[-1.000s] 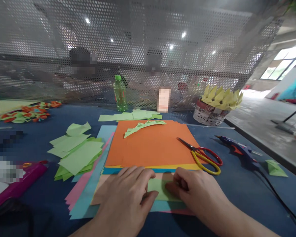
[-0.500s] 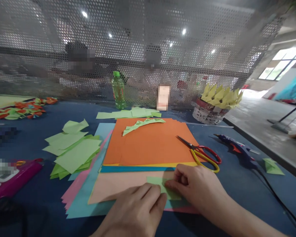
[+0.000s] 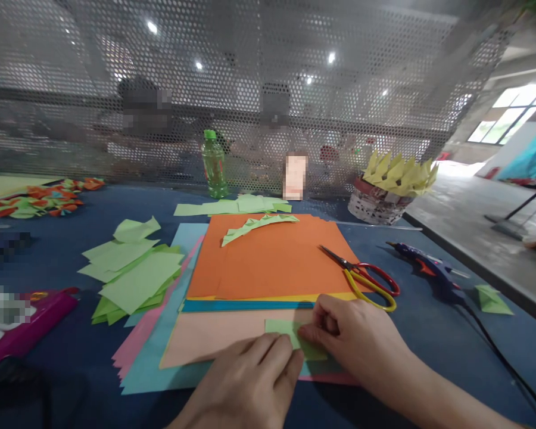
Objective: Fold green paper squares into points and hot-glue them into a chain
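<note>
A small light-green paper piece (image 3: pixel 280 327) lies on a peach sheet (image 3: pixel 214 339) at the near edge of a stack of coloured paper. My right hand (image 3: pixel 352 342) pinches its right end, fingers pressed together on it. My left hand (image 3: pixel 250 384) lies over its lower left part, fingertips pressing down on it. An orange sheet (image 3: pixel 272 262) tops the stack beyond, with a folded green strip (image 3: pixel 259 226) on it.
Red-and-yellow scissors (image 3: pixel 366 277) rest at the orange sheet's right edge, a blue glue gun (image 3: pixel 429 268) with its cord further right. A pile of green squares (image 3: pixel 131 271) lies left, a green bottle (image 3: pixel 214 164) and a basket of yellow folded pieces (image 3: pixel 390 190) behind. A perforated screen stands behind, a magenta case (image 3: pixel 31 325) at left.
My left hand has slid back towards me, uncovering more of the peach sheet. The right hand stays pinched on the green piece, which looks narrower than before.
</note>
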`<state>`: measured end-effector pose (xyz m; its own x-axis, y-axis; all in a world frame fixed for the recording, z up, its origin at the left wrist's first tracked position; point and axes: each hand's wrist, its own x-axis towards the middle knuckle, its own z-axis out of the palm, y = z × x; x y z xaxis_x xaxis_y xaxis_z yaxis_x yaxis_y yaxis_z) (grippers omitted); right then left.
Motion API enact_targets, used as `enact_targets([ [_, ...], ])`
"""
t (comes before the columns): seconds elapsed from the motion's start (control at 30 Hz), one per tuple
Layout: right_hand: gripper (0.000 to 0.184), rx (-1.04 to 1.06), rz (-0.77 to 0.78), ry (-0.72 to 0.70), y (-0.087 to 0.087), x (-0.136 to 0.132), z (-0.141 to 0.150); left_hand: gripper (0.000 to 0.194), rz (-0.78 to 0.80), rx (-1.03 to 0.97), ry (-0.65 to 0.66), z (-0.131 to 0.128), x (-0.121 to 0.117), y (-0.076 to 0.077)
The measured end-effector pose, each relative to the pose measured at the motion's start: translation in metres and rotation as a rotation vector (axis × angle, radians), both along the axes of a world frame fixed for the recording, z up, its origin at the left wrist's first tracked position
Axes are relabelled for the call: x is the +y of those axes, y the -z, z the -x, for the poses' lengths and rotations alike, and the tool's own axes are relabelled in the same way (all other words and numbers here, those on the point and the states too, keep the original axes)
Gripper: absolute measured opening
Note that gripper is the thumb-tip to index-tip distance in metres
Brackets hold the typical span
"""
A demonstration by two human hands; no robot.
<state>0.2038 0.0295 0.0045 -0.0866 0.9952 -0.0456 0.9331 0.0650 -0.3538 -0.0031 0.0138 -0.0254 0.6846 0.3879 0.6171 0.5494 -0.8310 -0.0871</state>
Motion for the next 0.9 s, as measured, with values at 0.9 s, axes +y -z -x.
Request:
enact_targets([
  [0.9, 0.016, 0.11, 0.126, -0.2, -0.054, 0.054, -0.029, 0.023, 0.255, 0.624, -0.03, 0.005, -0.013, -0.012],
])
